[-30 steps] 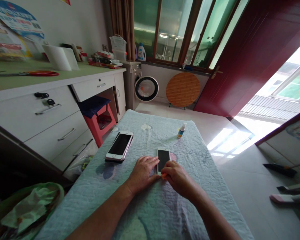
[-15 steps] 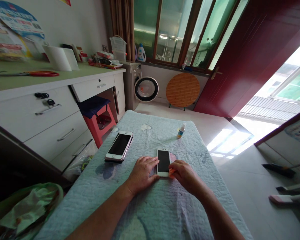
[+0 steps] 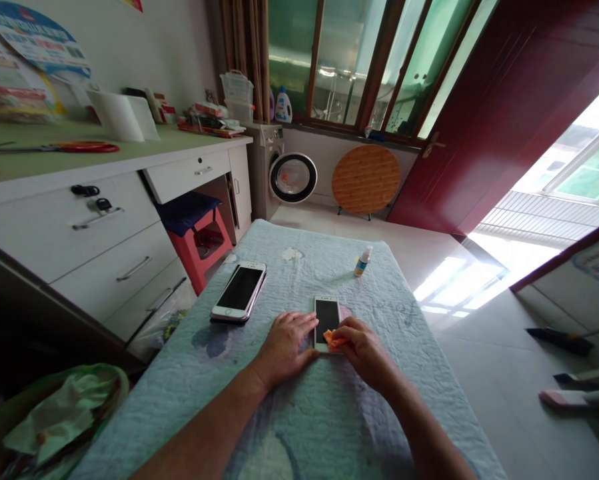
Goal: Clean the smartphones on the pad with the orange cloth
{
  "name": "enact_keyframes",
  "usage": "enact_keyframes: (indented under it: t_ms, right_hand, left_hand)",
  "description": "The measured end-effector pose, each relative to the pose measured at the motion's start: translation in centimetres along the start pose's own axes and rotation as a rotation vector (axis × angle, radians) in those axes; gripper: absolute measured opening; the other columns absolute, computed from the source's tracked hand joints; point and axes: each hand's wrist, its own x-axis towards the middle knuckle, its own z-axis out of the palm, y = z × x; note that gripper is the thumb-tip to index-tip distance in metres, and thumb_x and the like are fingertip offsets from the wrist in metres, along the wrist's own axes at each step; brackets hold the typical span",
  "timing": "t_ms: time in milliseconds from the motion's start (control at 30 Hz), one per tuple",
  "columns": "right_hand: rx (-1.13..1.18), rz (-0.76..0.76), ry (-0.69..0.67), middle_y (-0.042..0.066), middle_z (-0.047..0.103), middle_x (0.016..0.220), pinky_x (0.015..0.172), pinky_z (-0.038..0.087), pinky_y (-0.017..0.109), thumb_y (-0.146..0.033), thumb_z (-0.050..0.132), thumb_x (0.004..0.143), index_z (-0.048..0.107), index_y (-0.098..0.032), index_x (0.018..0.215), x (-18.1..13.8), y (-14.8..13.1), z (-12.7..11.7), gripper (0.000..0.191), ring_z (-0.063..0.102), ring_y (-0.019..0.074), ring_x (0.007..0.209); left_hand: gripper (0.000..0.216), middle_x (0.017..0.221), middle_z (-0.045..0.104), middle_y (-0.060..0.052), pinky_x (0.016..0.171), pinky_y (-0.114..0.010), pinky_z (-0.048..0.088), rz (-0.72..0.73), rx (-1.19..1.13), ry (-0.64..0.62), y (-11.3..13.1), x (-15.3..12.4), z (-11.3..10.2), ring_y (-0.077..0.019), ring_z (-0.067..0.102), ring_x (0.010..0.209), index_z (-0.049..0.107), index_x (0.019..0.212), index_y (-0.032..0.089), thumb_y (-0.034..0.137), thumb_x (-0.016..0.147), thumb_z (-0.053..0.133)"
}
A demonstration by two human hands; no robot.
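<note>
A white smartphone point(image 3: 327, 313) with a dark screen lies face up on the cloth-covered table point(image 3: 299, 257). My left hand point(image 3: 286, 343) rests flat beside it, fingers stretched out, fingertips at the phone's left edge and thumb by its lower corner. Pinched in my right hand point(image 3: 362, 350) is a small orange cloth point(image 3: 332, 340), pressed against the lower part of the screen. To the left, a larger white phone point(image 3: 239, 291) lies on top of another flat, dark-edged object. A small spray bottle point(image 3: 363, 261) with a white cap stands upright beyond my right hand.
Along the left runs a white desk point(image 3: 109, 223) holding scissors point(image 3: 79, 147) and a paper roll point(image 3: 114, 117). A red stool point(image 3: 202, 243) is tucked beneath it. At lower left sits a green-rimmed waste bin point(image 3: 122, 380). A washing machine point(image 3: 264, 150) with its door open stands behind.
My right hand has brought the orange cloth leftward from the phone's right edge onto the lower screen. The left hand stays in place.
</note>
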Motion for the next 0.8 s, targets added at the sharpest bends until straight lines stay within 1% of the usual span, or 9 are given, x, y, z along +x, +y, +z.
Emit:
enact_keyframes:
  t_ms: [100,200,267,300,400,500,600,700,800]
  right_hand:
    - [-0.028,-0.018,-0.043,0.005,0.060,0.093,0.081,0.043,0.029,-0.013,0.053,0.087,0.068,-0.019,0.084,0.0,-0.3,-0.5,0.016,0.054,0.0162,0.089]
    - [-0.060,-0.050,-0.042,0.006,0.061,0.111,0.088,0.042,0.032,-0.009,0.053,0.085,0.067,-0.020,0.082,0.0,-0.5,-0.7,0.017,0.052,0.0181,0.100]
    - [-0.066,-0.074,-0.041,0.005,0.060,0.118,0.093,0.041,0.035,-0.007,0.053,0.084,0.066,-0.020,0.082,0.0,-0.5,-0.6,0.018,0.051,0.0192,0.105]
    - [-0.061,-0.087,-0.045,0.005,0.061,0.118,0.094,0.041,0.036,-0.006,0.053,0.084,0.066,-0.020,0.083,0.0,-0.4,-0.5,0.019,0.051,0.0195,0.106]
    - [-0.039,-0.128,-0.056,0.005,0.066,0.108,0.092,0.043,0.035,-0.003,0.052,0.082,0.066,-0.020,0.084,-0.1,-0.3,-0.2,0.022,0.054,0.0192,0.102]
    - [-0.015,-0.142,-0.025,0.005,0.065,0.104,0.088,0.045,0.033,-0.004,0.052,0.082,0.065,-0.021,0.082,-0.2,-0.1,0.1,0.021,0.055,0.0186,0.098]
    - [0.060,-0.138,0.054,0.006,0.061,0.102,0.081,0.047,0.029,-0.007,0.051,0.084,0.063,-0.020,0.086,-0.2,0.0,0.3,0.019,0.057,0.0163,0.091]
    - [0.130,-0.140,0.122,0.004,0.059,0.092,0.073,0.047,0.026,-0.006,0.048,0.084,0.062,-0.020,0.089,-0.2,0.2,0.4,0.020,0.057,0.0140,0.082]
    - [0.121,-0.118,0.249,0.003,0.058,0.089,0.072,0.047,0.026,-0.006,0.048,0.083,0.060,-0.021,0.089,-0.1,0.4,0.6,0.020,0.057,0.0143,0.081]
  left_hand:
    - [0.054,0.139,0.052,-0.008,0.108,-0.047,0.029,-0.005,0.010,-0.006,0.0,0.0,0.0,-0.0289,0.046,0.126,0.056,0.128,0.022,0.044,0.080,0.068]
    - [0.054,0.139,0.052,-0.008,0.108,-0.047,0.029,-0.003,0.019,-0.008,0.0,0.0,0.0,-0.0294,0.046,0.125,0.056,0.128,0.022,0.044,0.081,0.067]
    - [0.055,0.139,0.052,-0.008,0.107,-0.048,0.030,0.001,0.019,-0.008,-0.1,0.0,0.0,-0.0297,0.046,0.125,0.056,0.129,0.021,0.046,0.081,0.067]
    - [0.055,0.139,0.052,-0.008,0.107,-0.048,0.030,0.002,0.017,-0.007,-0.1,0.0,0.1,-0.0297,0.046,0.125,0.056,0.128,0.021,0.046,0.081,0.067]
    - [0.054,0.139,0.053,-0.008,0.107,-0.048,0.030,0.006,0.015,0.002,-0.1,0.0,0.1,-0.0294,0.047,0.125,0.056,0.128,0.022,0.048,0.081,0.066]
    - [0.055,0.139,0.052,-0.008,0.107,-0.047,0.030,0.010,0.017,0.003,-0.2,0.0,0.2,-0.0291,0.047,0.125,0.056,0.128,0.022,0.049,0.081,0.066]
    - [0.056,0.139,0.052,-0.008,0.108,-0.048,0.030,0.012,0.018,-0.005,-0.2,0.0,0.2,-0.0294,0.046,0.125,0.055,0.129,0.021,0.051,0.082,0.064]
    - [0.058,0.138,0.053,-0.009,0.107,-0.048,0.030,0.019,0.016,0.004,-0.3,0.0,0.3,-0.0304,0.046,0.125,0.056,0.129,0.021,0.055,0.082,0.063]
    - [0.060,0.138,0.053,-0.009,0.106,-0.049,0.030,0.022,0.014,0.010,-0.5,0.0,0.4,-0.0313,0.046,0.125,0.056,0.129,0.021,0.056,0.081,0.063]
